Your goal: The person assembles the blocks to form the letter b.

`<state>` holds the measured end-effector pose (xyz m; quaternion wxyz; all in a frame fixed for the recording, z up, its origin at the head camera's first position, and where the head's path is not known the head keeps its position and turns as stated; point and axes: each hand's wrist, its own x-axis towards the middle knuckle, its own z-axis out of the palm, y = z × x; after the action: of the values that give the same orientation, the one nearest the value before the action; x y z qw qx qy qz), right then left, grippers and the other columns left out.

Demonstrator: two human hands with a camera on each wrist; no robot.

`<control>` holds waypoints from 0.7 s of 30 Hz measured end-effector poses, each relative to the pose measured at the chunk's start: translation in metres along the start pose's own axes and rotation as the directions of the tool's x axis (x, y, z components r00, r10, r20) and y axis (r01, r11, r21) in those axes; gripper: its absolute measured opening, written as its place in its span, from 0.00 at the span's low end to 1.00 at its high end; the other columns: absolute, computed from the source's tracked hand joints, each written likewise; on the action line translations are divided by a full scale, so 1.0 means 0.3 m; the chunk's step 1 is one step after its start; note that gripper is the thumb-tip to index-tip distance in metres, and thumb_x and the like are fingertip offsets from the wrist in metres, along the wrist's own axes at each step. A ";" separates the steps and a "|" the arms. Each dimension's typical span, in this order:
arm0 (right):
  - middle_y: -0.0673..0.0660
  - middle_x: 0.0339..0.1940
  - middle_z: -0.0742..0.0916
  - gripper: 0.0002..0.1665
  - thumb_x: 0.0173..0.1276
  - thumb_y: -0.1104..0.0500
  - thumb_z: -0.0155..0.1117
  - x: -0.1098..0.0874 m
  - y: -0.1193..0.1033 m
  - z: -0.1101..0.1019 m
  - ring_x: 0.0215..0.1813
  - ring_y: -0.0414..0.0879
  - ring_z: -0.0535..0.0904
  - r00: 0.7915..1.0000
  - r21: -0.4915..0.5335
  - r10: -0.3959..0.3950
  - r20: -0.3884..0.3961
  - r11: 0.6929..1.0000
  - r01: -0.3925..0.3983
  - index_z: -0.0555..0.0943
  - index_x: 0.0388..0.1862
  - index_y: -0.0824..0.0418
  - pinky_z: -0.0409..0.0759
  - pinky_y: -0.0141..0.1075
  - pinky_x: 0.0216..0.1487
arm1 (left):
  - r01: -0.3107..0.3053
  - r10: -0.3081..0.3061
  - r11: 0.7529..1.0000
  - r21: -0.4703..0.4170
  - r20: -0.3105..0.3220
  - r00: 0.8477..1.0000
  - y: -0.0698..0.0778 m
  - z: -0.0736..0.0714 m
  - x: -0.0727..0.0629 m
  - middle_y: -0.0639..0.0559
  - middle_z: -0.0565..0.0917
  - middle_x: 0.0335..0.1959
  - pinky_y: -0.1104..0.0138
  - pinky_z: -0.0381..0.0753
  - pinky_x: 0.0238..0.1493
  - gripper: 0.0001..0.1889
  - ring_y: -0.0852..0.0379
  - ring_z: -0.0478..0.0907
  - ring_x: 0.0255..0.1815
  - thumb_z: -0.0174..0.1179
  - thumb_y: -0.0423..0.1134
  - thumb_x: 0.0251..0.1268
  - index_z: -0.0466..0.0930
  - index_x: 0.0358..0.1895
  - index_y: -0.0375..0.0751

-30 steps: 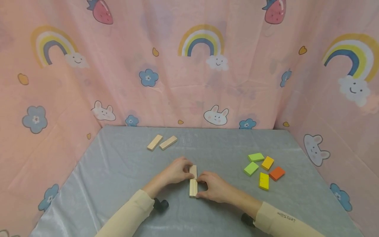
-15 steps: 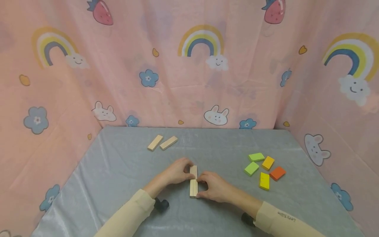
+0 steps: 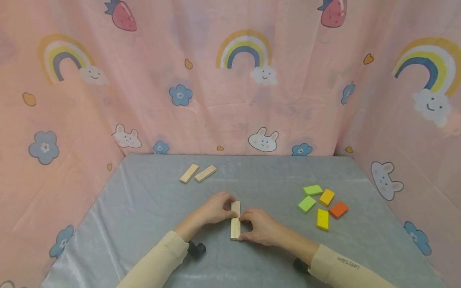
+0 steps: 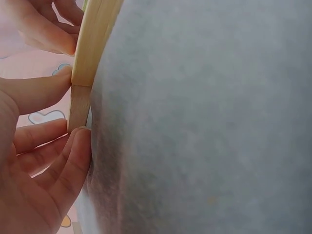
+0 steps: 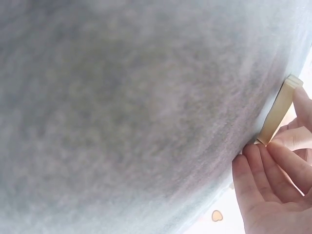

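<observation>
Two plain wooden blocks lie end to end in a line on the grey cloth, the far block (image 3: 235, 208) meeting the near block (image 3: 235, 229). My left hand (image 3: 217, 209) pinches the far block between thumb and fingers, its thumb by the joint. From the right side, my right hand (image 3: 263, 228) holds the near block, thumb at its near end and fingertips close to the joint. In the left wrist view, the near block (image 4: 96, 41) and the far block (image 4: 79, 103) touch at their ends. The right wrist view shows the near block (image 5: 278, 111) beside my fingers (image 5: 263, 170).
Two more wooden blocks, one left (image 3: 189, 173) and one right (image 3: 205, 173), lie at the back left. On the right are two green blocks (image 3: 307, 204), an orange-yellow block (image 3: 327, 197), a yellow block (image 3: 322, 219) and a red-orange block (image 3: 338, 210). A pink curtain (image 3: 216, 116) surrounds the table.
</observation>
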<state>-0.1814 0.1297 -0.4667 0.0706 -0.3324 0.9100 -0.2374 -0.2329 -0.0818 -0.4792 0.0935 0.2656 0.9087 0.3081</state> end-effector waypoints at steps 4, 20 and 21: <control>0.53 0.44 0.87 0.25 0.57 0.52 0.82 -0.001 0.002 0.000 0.46 0.46 0.82 1.000 0.006 -0.007 0.002 1.000 0.007 0.86 0.49 0.65 0.82 0.40 0.46 | -0.002 0.002 1.000 -0.014 0.002 1.000 -0.004 0.000 0.000 0.51 0.80 0.49 0.67 0.78 0.39 0.23 0.62 0.77 0.38 0.73 0.44 0.62 0.81 0.57 0.38; 0.53 0.43 0.86 0.25 0.56 0.52 0.82 -0.008 0.006 0.003 0.44 0.44 0.82 0.999 0.023 -0.028 -0.032 0.999 0.029 0.87 0.47 0.65 0.81 0.38 0.44 | 0.002 -0.001 1.000 -0.022 0.015 1.000 -0.009 -0.005 0.003 0.52 0.80 0.48 0.68 0.78 0.36 0.22 0.63 0.76 0.37 0.73 0.43 0.62 0.82 0.57 0.39; 0.52 0.43 0.86 0.25 0.56 0.52 0.82 -0.008 0.006 0.003 0.44 0.43 0.81 0.999 0.027 -0.026 -0.033 0.999 0.026 0.87 0.47 0.64 0.81 0.38 0.44 | 0.001 0.000 1.000 -0.022 0.013 1.000 -0.009 -0.006 0.003 0.52 0.80 0.48 0.68 0.78 0.36 0.22 0.63 0.76 0.37 0.73 0.43 0.62 0.82 0.57 0.39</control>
<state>-0.1804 0.1322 -0.4685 0.0571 -0.3392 0.9033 -0.2562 -0.2353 -0.0839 -0.4795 0.1025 0.2664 0.9047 0.3164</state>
